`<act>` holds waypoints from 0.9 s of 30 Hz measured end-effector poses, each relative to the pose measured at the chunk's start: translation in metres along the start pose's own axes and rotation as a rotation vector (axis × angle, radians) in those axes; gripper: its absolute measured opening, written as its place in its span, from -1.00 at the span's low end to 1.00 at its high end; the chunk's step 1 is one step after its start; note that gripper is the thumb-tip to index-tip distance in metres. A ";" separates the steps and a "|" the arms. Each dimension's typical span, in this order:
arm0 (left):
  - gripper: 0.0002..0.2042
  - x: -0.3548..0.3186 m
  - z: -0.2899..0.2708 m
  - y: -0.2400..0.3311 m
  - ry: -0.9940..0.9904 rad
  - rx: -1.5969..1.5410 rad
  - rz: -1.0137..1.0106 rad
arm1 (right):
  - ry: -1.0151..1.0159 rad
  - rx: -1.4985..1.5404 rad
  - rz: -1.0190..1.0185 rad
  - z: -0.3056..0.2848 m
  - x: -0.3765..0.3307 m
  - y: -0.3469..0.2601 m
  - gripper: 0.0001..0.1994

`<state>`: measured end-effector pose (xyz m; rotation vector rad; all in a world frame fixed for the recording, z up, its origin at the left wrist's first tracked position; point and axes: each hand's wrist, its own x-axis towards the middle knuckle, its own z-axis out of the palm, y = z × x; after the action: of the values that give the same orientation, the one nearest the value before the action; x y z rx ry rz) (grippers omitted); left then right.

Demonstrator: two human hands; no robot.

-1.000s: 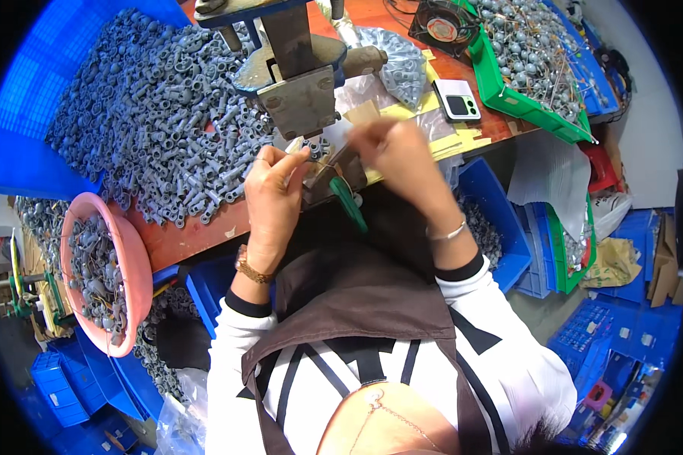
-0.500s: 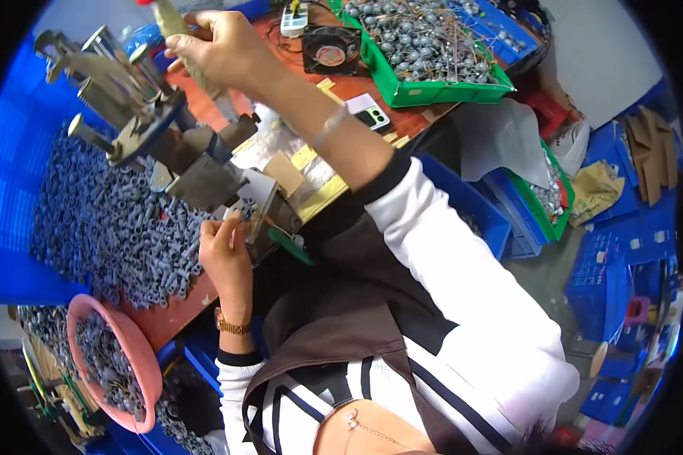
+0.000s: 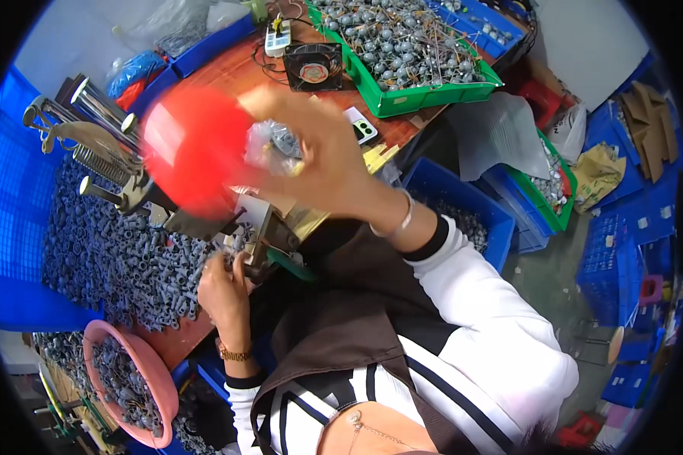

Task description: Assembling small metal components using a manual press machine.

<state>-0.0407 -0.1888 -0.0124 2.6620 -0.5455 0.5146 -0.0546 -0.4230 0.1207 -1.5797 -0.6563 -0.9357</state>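
Observation:
My right hand (image 3: 330, 155) is up in front of the hand press and blurred by motion. Its fingers are curled at the press lever, whose big red knob (image 3: 197, 152) points up close and hides part of the press. Clear crinkled plastic (image 3: 269, 148) shows between the knob and my palm. Lower down, my left hand (image 3: 224, 292) is closed in a pinch beside the press bed (image 3: 269, 235), by small grey parts (image 3: 240, 236). Whatever its fingertips hold is too small to make out. The metal press posts (image 3: 99, 102) stand at the left.
Grey tubular parts (image 3: 121, 258) are heaped left of the press. A pink basin (image 3: 167, 379) holds more parts below. At the back are a small fan (image 3: 313, 67), a green tray (image 3: 410, 102) of round grey parts, and a phone (image 3: 364, 130). A blue bin (image 3: 501, 235) stands right of the table.
My right hand has come down and toward me with the lever, so the red knob is now near and large. My left hand has drawn back slightly from the press bed. The view has shifted slightly.

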 end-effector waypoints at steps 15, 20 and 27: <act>-0.73 -0.067 -0.147 -0.113 0.395 -2.176 -0.237 | 0.713 -0.627 0.406 -0.281 -0.049 0.137 -0.86; -0.67 -0.097 -0.184 -0.156 0.733 0.795 -0.158 | 0.536 -1.238 0.504 -0.367 -0.023 0.155 -0.78; -0.59 -0.099 -0.183 -0.240 0.942 -0.908 -0.724 | -0.011 -1.297 0.674 -0.384 0.057 0.186 -0.65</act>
<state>-0.0713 0.1234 0.0366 1.3562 0.3919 0.8957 0.0436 -0.8411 0.0914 -2.6540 0.6669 -0.8217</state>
